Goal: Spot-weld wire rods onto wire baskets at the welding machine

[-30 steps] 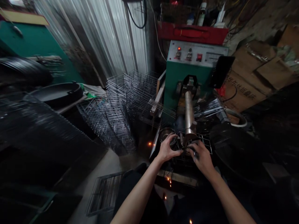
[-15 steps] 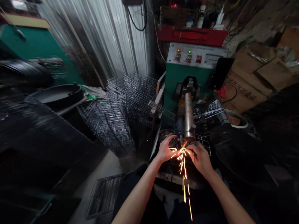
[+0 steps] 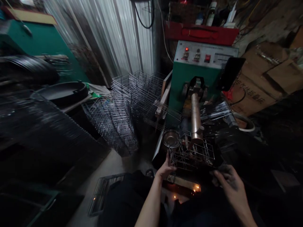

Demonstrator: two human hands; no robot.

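From where I stand, stacked wire grids (image 3: 111,121) fill the left, bent to shape and, I'd judge, well past the loose-wire stage, with a wire rack (image 3: 101,195) on the floor nearer the person. Next comes the left hand (image 3: 167,168), its grip open, thumb and forefinger parted just at the near left corner of the wire basket (image 3: 195,154); whether it touches, I can't say. The basket sits beneath the electrode arm (image 3: 196,118) of the green welder (image 3: 177,82), between the hands. Its grid already has a box-like form, so it looks mostly made; which joints remain is too dark to tell. Embers (image 3: 196,188) glow below it. The right hand (image 3: 230,183) stands apart from the basket's right side, fingers curled toward the thumb; I can't tell whether that grip holds anything. Loose wires (image 3: 219,111) lie bundled beyond.
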